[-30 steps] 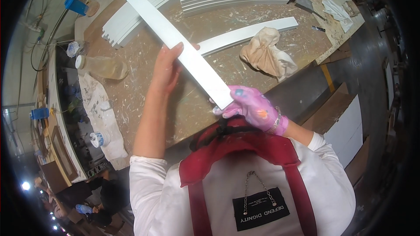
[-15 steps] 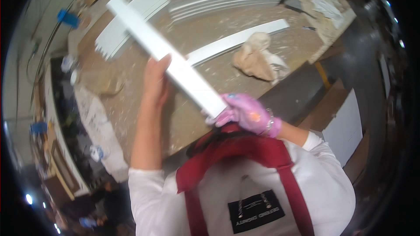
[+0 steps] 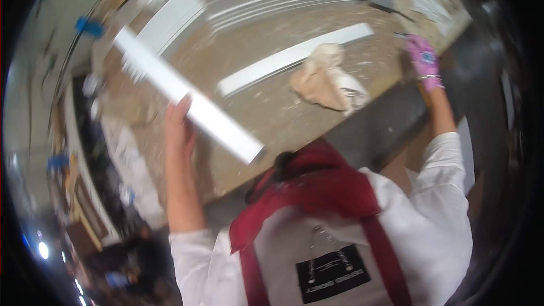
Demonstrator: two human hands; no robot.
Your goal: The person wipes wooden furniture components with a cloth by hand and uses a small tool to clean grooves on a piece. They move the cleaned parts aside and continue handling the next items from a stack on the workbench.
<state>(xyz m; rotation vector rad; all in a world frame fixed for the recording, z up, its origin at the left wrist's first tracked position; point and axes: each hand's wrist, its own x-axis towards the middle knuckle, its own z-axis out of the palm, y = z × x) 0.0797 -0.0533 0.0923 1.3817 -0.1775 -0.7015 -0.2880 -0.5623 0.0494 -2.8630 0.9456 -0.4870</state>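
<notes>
My bare left hand [image 3: 179, 127] is closed around a long white strip [image 3: 187, 93], a flat-faced board slanting over the workbench [image 3: 272, 127]. Its lower end hangs free in front of my red-trimmed apron [image 3: 317, 184]. At the bench's right edge, my right hand [image 3: 424, 62], in a pink patterned glove, reaches away from me. Its fingers look stretched out, though slightly blurred. A small thin dark tool [image 3: 401, 34] lies beside its fingertips; its kind is too small to make out.
A second white strip [image 3: 294, 59] lies across the bench behind a crumpled beige cloth [image 3: 323, 82]. Stacked white panels [image 3: 289, 0] fill the far side. At far right is a dark box-like object [image 3: 381, 0]. Cardboard [image 3: 399, 164] stands below the bench's right edge.
My right hand has let go of the strip's lower end and moved far right to the bench edge. The left hand has shifted left and slightly nearer with the strip.
</notes>
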